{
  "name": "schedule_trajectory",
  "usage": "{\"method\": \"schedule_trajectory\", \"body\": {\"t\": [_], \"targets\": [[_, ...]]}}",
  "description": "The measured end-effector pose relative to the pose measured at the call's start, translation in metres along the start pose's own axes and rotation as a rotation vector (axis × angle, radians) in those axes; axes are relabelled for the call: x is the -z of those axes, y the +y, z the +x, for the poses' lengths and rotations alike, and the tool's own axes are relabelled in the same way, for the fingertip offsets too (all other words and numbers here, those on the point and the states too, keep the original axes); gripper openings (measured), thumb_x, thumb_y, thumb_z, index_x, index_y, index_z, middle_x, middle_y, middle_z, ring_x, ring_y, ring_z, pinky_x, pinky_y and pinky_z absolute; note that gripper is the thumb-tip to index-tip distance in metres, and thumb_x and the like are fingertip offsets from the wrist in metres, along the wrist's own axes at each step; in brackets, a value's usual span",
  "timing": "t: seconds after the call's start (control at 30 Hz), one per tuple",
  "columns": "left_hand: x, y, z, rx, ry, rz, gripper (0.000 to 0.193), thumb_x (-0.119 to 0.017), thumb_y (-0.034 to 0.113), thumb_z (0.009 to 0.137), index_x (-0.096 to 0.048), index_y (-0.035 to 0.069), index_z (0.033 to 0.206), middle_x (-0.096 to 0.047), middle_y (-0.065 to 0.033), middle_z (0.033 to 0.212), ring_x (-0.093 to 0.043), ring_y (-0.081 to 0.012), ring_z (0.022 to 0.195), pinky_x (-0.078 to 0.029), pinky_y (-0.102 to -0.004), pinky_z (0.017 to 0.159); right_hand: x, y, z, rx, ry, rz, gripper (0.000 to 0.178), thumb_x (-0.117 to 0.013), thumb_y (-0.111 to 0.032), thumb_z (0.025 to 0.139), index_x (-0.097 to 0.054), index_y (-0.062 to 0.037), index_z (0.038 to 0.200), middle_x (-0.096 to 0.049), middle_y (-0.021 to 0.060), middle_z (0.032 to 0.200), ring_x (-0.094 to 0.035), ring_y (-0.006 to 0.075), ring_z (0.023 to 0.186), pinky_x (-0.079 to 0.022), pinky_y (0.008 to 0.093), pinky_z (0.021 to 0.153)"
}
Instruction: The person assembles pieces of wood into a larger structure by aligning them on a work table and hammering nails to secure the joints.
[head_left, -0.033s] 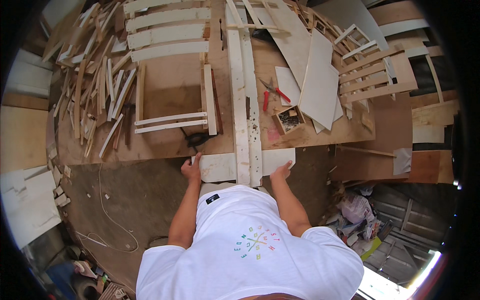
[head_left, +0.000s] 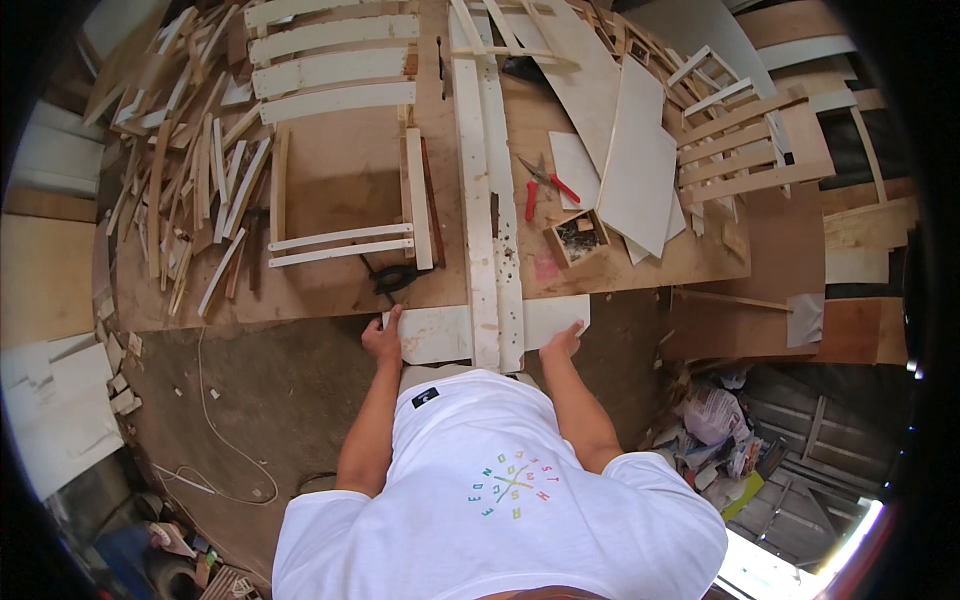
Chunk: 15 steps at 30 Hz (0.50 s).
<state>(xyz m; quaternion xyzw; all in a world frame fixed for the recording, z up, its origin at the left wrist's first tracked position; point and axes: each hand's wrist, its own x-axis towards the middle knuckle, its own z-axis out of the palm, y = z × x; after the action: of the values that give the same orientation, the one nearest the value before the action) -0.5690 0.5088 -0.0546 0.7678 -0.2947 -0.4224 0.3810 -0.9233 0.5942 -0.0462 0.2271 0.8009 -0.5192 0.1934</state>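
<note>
A white board (head_left: 435, 336) lies crosswise at the near edge of the workbench, close against my body. My left hand (head_left: 382, 338) grips its left end, thumb up along the edge and the other fingers mostly hidden. At the right end my right hand (head_left: 562, 343) holds the same board, its thumb on the top face and its fingers underneath. Two long white planks (head_left: 482, 220) run from the far side toward me and cross over the middle of the board. Dark holes dot the right-hand plank.
Left of the planks stands a slatted wooden frame (head_left: 340, 245) beside a black clamp (head_left: 393, 280). Loose wood strips (head_left: 205, 180) pile up farther left. Red-handled pliers (head_left: 548, 185), a wooden box of nails (head_left: 577, 240) and white panels (head_left: 635, 160) lie right. A cord (head_left: 205, 385) trails over the floor.
</note>
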Motion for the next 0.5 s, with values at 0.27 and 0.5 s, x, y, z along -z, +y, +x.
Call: {"method": "schedule_trajectory", "body": {"t": [0.27,0.5], "targets": [[0.005,0.004,-0.002,-0.047,-0.005,-0.024,0.056,-0.088,0.046,0.076,-0.062,-0.002,0.067,-0.056,-0.0023,0.062,-0.045,-0.0130,0.063,-0.043,-0.0365,0.060,-0.006,0.005,-0.004,0.020,0.035,-0.113,0.090,-0.049,-0.071,0.095,-0.051,0.0117,0.130,-0.061,0.0265,0.127,-0.063,0.0404,0.111,-0.053,0.0484,0.093],[0.009,0.015,-0.004,-0.011,-0.005,0.125,0.058,-0.085,0.051,0.078,-0.066,-0.004,0.073,-0.063,-0.0082,0.067,-0.050,-0.0166,0.065,-0.046,-0.0378,0.065,-0.004,0.008,-0.004,-0.030,0.058,-0.092,0.089,-0.050,-0.070,0.095,-0.051,0.0108,0.132,-0.060,0.0260,0.129,-0.063,0.0404,0.110,-0.053,0.0479,0.093]]}}
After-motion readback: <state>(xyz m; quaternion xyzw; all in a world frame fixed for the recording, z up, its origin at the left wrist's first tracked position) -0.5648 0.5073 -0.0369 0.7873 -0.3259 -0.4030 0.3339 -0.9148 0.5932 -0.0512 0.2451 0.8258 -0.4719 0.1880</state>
